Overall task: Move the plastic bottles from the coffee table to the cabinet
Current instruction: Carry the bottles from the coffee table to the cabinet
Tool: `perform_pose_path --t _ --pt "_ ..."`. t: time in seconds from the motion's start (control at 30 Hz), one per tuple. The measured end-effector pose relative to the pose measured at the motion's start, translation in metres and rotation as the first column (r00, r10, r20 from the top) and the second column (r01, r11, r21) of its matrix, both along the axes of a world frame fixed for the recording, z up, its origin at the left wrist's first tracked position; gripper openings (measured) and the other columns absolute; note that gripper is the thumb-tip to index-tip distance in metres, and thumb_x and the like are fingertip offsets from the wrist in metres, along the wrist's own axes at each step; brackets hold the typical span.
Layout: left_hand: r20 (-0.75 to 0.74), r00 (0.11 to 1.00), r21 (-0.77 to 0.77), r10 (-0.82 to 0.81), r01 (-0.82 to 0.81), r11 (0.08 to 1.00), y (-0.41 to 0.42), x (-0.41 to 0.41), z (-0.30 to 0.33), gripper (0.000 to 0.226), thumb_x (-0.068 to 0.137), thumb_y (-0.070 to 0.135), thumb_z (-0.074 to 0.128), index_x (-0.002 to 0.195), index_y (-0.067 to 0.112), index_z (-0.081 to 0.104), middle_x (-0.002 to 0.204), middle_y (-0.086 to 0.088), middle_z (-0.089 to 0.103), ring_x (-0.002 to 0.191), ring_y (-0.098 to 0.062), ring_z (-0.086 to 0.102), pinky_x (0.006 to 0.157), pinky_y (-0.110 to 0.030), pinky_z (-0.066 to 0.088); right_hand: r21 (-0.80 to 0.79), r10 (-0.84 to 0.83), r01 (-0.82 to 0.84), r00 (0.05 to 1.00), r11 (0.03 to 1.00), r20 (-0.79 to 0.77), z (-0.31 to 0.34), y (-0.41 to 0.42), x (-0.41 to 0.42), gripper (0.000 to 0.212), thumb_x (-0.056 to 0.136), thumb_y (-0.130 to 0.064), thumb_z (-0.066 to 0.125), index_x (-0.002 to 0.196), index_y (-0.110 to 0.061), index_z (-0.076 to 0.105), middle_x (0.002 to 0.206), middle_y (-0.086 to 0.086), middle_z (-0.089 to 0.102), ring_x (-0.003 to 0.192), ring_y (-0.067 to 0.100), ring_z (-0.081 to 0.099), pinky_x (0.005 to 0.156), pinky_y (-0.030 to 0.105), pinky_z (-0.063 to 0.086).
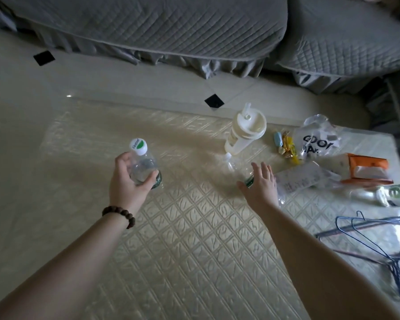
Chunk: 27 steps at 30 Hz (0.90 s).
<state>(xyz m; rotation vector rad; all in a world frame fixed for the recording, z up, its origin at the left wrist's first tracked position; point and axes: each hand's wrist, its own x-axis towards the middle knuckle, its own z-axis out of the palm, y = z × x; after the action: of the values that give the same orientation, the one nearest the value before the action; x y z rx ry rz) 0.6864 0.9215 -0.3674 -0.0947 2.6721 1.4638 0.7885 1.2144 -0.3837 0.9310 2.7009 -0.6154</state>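
Coffee table (pixel 194 250): left hand (pixel 125 181) grips bottle (pixel 143 167) mid-surface.

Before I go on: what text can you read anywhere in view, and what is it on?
"C'estbon", white cap of the bottle that the left hand grips.
"GOO…" over "DA…", partly creased, black letters on the clear bag.
"e", a single letter on the lying bottle at the right edge; the rest is cut off.
Green label of the bottle by the right hand: too hidden to read.
Printed slip: too blurred.
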Motion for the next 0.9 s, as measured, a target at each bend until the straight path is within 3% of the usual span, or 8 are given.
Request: perform_pose_path --t 0.2,0.33,0.47,0.67,0.9 --pt "0.027 0.992 0.013 -0.122 0.121 0.993 0.033 0.033 -0.002 0.066 0.069 0.029 0.082 0.122 0.019 0.043 0.122 -0.002 0.053 0.106 -0.018 0.056 0.090 -0.033 0.048 0.014 0.010 -0.012 0.993 1.000 0.114 -0.036 0.016 0.000 0.085 0.087 -0.045 0.058 0.151 -0.025 0.007 0.160 0.005 0.011 0.147 0.024 0.009 0.120 0.044 0.009" --pt "0.055 0.991 0.008 -0.122 0.121 0.993 0.039 0.049 -0.004 0.066 0.070 0.028 0.081 0.122 0.019 0.042 0.117 0.002 0.051 0.103 -0.015 0.055 0.086 -0.028 0.045 0.037 -0.061 0.058 0.994 0.998 0.091 -0.044 0.011 0.008 0.080 0.085 -0.042 0.062 0.148 -0.022 0.017 0.149 0.007 0.036 0.136 0.028 0.033 0.112 0.045 0.028" --pt "0.073 0.993 -0.005 -0.098 0.098 0.995 0.037 0.058 0.006 0.065 0.071 0.030 0.080 0.122 0.021 0.042 0.118 0.005 0.050 0.105 -0.014 0.053 0.088 -0.027 0.043 -0.050 -0.120 0.123 0.991 0.991 0.064 -0.030 -0.001 0.021 0.075 0.083 -0.039 0.066 0.143 -0.020 0.026 0.142 0.009 0.044 0.127 0.030 0.043 0.102 0.046 0.041" --pt "0.049 0.994 -0.035 -0.101 0.103 0.994 0.042 0.066 0.067 0.064 0.071 0.033 0.079 0.123 0.021 0.044 0.124 0.002 0.051 0.109 -0.016 0.053 0.088 -0.026 0.042 -0.236 -0.268 0.236 0.957 0.942 -0.113 0.043 -0.013 0.048 0.078 0.079 -0.044 0.069 0.142 -0.020 0.029 0.136 0.006 0.048 0.116 0.024 0.051 0.087 0.036 0.049" --pt "0.052 0.974 0.001 -0.219 0.220 0.976 0.073 0.100 0.167 0.067 0.072 0.036 0.078 0.126 0.021 0.042 0.130 0.000 0.053 0.112 -0.014 0.052 0.087 -0.024 0.040 -0.254 -0.373 0.303 0.880 0.918 -0.296 0.178 -0.013 0.096 0.074 0.078 -0.041 0.072 0.137 -0.017 0.034 0.129 0.007 0.047 0.109 0.024 0.052 0.077 0.033 0.044"
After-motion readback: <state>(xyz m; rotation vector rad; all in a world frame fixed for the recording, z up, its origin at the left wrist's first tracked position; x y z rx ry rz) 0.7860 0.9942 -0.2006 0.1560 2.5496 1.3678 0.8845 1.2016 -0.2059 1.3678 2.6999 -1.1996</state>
